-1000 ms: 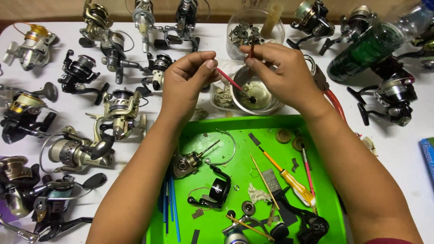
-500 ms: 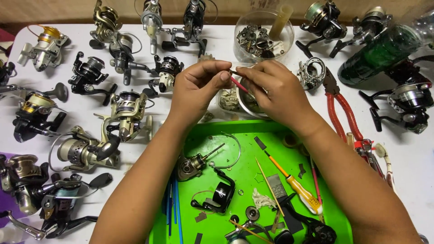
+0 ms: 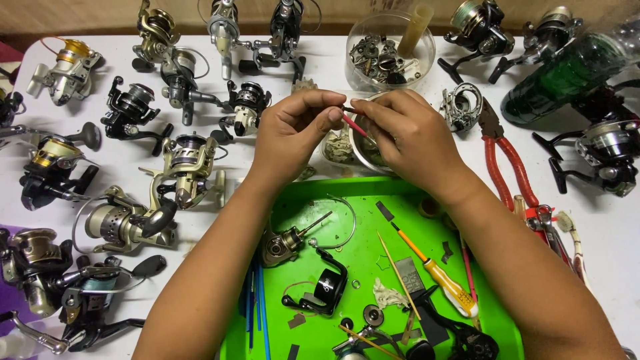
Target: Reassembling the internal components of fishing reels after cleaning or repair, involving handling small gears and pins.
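My left hand (image 3: 297, 130) and my right hand (image 3: 407, 133) meet above the far edge of a green tray (image 3: 360, 250). Both pinch a thin red stick (image 3: 353, 125) between their fingertips, over a small metal bowl (image 3: 363, 150). On the tray lie a reel body with a wire bail (image 3: 290, 240), a black reel part (image 3: 327, 290), a yellow-handled screwdriver (image 3: 443, 280), thin sticks and small washers.
Several fishing reels (image 3: 133, 220) crowd the white table on the left and along the back. A clear bowl of metal parts (image 3: 387, 53) stands behind my hands. Red-handled pliers (image 3: 510, 167), a dark green bottle (image 3: 567, 73) and more reels lie on the right.
My hands have come closer together and a little nearer to me, still on the red stick. The view has shifted slightly.
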